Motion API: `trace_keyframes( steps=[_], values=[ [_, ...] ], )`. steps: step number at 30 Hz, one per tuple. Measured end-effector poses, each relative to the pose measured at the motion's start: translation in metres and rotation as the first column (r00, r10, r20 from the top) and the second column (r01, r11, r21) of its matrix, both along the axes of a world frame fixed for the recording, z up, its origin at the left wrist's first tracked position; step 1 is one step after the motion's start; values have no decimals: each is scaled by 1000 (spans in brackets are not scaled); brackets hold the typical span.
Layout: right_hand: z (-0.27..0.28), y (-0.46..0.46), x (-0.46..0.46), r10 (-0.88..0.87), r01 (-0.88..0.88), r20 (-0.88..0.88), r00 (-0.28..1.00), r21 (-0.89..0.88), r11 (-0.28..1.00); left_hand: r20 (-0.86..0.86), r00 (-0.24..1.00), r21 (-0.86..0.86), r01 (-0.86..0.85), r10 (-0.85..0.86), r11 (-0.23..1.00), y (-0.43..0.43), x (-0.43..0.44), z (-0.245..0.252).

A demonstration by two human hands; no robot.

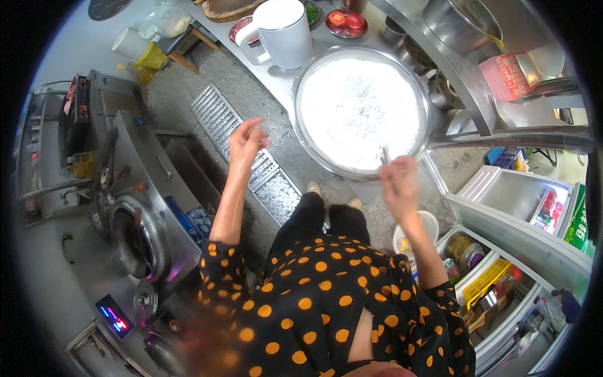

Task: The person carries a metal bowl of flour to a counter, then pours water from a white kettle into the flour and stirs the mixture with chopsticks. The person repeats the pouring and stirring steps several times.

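Observation:
A wide metal basin (300, 137) full of white flour (358, 108) sits before me on the steel counter. Over its near right rim my right hand (399, 186) grips a thin metal utensil (385, 155). The utensil is blurred and its end is over the flour, so its exact kind is unclear. My left hand (248, 140) hangs in the air left of the basin, above the floor, fingers loosely bent and holding nothing visible. Behind the basin stands a large white pitcher (287, 45) with a handle; its top appears bright white.
A metal plate of tomatoes (347, 23) and a round wooden board (228, 8) are at the back. Steel pots (445, 89) line the basin's right side. Left is a wok stove (141, 235); right, an open refrigerator (513, 226). A white bin (428, 226) stands below my right arm.

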State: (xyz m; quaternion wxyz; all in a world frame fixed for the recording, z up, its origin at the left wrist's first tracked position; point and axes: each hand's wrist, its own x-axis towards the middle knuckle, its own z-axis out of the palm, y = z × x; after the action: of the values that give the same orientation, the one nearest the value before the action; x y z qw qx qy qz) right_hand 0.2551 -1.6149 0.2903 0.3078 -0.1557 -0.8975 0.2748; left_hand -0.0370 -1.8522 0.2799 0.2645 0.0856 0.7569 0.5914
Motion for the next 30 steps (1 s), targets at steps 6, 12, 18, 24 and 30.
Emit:
trace_keyframes(
  steps=[6, 12, 18, 24, 30],
  values=[
    [22, 63, -6, -80, 96, 53, 995, -595, 798, -133, 985, -11, 105, -106, 994, 98, -38, -46],
    [55, 101, -13, -124, 128, 46, 991, -576, 808, -461, 880, -96, 83, -118, 992, 134, -50, -88],
    [5, 148, -58, -191, 152, -98, 977, -317, 936, -528, 845, -160, 5, -90, 987, 139, -48, -98],
    [-45, 138, -103, -90, 13, -138, 986, -480, 877, -564, 818, -160, 26, -113, 987, 135, -43, -92],
    [-27, 88, -90, 178, -136, 26, 984, -542, 830, -519, 849, -189, 1, -101, 982, 136, -41, -91]
  ],
)
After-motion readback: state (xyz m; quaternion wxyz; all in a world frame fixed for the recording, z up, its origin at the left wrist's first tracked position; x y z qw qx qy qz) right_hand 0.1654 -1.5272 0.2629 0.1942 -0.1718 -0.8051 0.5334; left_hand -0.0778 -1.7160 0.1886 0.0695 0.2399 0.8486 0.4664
